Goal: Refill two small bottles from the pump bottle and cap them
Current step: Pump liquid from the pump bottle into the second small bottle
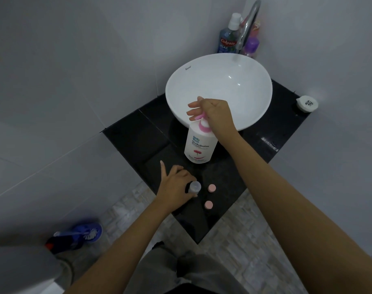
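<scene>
Pump bottle (199, 145) head under right hand (214, 113) fingers | left hand (176, 185) fingers clasp small bottle (194, 186)

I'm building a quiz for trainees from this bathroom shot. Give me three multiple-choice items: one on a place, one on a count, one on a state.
1. Where does the pump bottle stand?
A. inside the basin
B. on the black counter, in front of the basin
C. on the floor

2. How many loose pink caps lie on the counter?
A. one
B. two
C. four

3. What is the left hand doing?
A. holding a small uncapped bottle
B. turning the tap
C. resting flat on the wall

Answers:
1 B: it stands on the counter before the basin.
2 B: one cap and another.
3 A: it grips the small bottle, whose mouth is open; the right hand is on the pump.
</scene>
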`<state>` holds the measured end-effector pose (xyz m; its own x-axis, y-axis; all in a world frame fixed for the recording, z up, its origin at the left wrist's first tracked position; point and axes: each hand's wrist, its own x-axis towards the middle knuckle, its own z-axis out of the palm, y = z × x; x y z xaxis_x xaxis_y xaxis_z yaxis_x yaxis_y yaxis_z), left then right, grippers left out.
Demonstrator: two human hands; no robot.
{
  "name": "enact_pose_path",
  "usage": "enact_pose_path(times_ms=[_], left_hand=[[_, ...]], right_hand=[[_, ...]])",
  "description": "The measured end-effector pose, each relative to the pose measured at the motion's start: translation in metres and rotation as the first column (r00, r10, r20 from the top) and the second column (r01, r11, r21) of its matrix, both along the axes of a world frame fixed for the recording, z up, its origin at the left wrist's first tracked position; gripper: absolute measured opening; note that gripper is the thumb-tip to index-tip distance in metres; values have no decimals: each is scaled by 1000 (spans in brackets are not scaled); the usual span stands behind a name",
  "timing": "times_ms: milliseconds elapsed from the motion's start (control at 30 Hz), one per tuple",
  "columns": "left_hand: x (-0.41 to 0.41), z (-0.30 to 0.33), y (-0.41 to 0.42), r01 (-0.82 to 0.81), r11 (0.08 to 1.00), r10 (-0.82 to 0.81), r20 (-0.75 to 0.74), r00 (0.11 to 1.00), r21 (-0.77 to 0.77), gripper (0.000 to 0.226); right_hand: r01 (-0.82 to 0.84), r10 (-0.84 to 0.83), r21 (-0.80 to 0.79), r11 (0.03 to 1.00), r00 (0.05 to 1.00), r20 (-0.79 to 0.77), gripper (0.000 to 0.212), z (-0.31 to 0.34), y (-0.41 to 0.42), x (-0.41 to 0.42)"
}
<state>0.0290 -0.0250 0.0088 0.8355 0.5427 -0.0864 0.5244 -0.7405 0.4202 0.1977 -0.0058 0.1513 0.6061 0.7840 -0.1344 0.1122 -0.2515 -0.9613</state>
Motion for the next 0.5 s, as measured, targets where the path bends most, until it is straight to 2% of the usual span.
enact_pose_path(times_ms=[100, 200, 300, 367, 433, 500], left_hand=[[-1, 2, -1, -24, 999, 25, 35, 999, -22, 38], [0, 12, -1, -124, 979, 149, 156, 976, -161, 33], [1, 33, 8, -188, 882, 354, 342, 871, -433, 28], [3, 50, 20, -185, 824, 454, 428, 781, -536, 31], [6, 67, 33, -197, 824, 482, 474, 737, -532, 33], [10, 81, 44, -223, 845, 471, 481, 739, -486, 34]], right_hand=[[1, -1, -4, 1000, 1000, -5, 37, -1, 0, 0], [-3, 3, -3, 1000, 1000, -11, 36, -2, 0, 1], [-1, 0, -8, 1000, 999, -39, 35, -3, 2, 3], [-2, 2, -6, 1000, 999, -49, 35, -4, 3, 3], [-5, 5, -6, 1000, 999, -42, 35, -5, 3, 3], [-7, 7, -4, 1000, 999, -42, 35, -5, 3, 3]])
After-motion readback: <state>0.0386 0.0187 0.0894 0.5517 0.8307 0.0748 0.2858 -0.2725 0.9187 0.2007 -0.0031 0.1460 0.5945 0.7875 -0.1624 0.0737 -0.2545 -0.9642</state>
